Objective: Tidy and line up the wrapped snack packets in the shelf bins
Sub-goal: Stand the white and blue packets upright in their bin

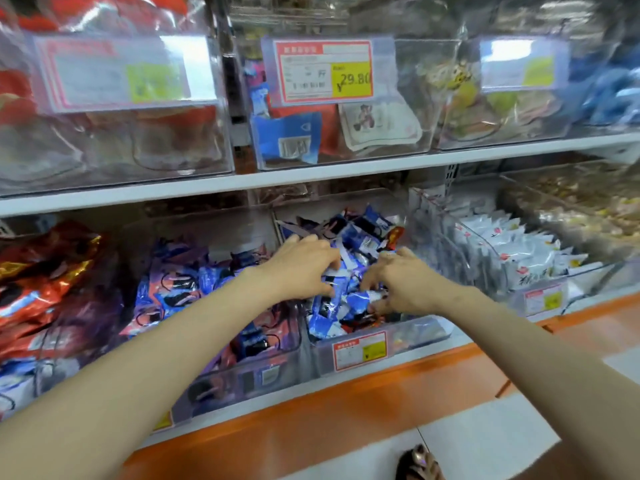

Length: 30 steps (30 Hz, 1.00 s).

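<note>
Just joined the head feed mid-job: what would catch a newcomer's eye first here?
The left hand and right hand are down on a jumbled heap of blue-and-white packets in the middle lower bin. Above it, a red-and-yellow 29.80 price tag stands out. To the right, white packets stand in a neat row.

The middle bin is reached from above its low front wall. Room overhead is limited by the white upper shelf. Sideways passage is blocked by the clear walls of the neighbouring bins.
</note>
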Each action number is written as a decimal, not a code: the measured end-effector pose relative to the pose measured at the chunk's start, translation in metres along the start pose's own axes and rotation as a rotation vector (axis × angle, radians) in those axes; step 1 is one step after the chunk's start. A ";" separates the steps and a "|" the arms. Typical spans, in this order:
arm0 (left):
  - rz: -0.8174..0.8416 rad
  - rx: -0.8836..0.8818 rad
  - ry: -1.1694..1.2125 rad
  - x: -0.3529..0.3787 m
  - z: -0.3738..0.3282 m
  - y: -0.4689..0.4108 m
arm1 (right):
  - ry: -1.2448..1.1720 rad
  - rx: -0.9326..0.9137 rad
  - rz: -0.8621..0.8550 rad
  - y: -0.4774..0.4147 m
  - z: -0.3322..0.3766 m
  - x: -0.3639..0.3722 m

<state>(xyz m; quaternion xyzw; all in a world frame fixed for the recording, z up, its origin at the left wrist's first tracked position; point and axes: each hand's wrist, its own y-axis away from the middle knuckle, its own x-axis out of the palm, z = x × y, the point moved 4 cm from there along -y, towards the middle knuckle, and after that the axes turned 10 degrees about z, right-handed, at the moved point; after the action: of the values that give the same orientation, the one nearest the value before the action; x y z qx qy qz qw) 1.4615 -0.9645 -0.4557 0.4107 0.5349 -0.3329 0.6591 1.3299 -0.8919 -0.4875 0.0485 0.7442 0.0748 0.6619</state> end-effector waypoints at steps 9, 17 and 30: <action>0.079 -0.097 -0.006 0.011 0.004 -0.018 | -0.647 0.303 -0.436 0.034 -0.065 -0.036; -0.243 -0.032 0.175 -0.024 0.002 0.002 | -0.016 0.418 -0.252 0.010 -0.062 -0.014; 0.006 -0.141 0.200 -0.013 0.022 -0.043 | -0.239 0.263 -0.176 0.005 -0.048 -0.016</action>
<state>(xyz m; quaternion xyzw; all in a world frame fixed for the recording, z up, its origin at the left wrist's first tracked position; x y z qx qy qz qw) 1.4301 -1.0034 -0.4486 0.3959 0.6190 -0.2499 0.6306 1.2841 -0.8918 -0.4657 0.0781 0.6650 -0.0874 0.7376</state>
